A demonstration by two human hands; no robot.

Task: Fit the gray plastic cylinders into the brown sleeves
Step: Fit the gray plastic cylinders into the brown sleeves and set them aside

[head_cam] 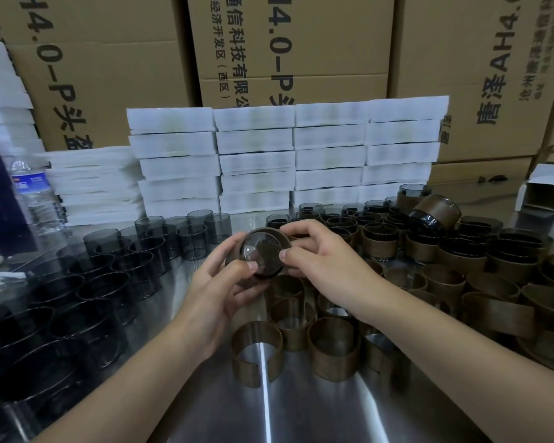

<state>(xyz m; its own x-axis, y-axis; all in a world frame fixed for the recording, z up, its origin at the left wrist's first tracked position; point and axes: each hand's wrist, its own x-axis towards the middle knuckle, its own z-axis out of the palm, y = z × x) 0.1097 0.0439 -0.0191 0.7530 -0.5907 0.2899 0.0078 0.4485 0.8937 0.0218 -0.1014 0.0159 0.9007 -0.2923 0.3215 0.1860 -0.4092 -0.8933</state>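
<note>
Centre frame, both hands are on one piece. The left hand (pixel 219 289) curls under and around a gray cylinder (pixel 261 251), thumb on its clear end face. The right hand (pixel 323 260) pinches the opposite edge with thumb and forefinger, where a brown sleeve (pixel 271 232) wraps the body. It looks nearly seated, though I can't tell whether it's fully home.

Plenty is done: sleeved cylinders (pixel 454 251) crowd the right side of the frame, some stacked or tipped on top of others. Plenty is left too. Bare cylinders (pixel 109 266) fill the left in rows, and empty sleeves (pixel 331 350) stand on the steel table (pixel 269 417) just below the hands, with more at lower right. By my read, roughly the middle of the batch.
</note>
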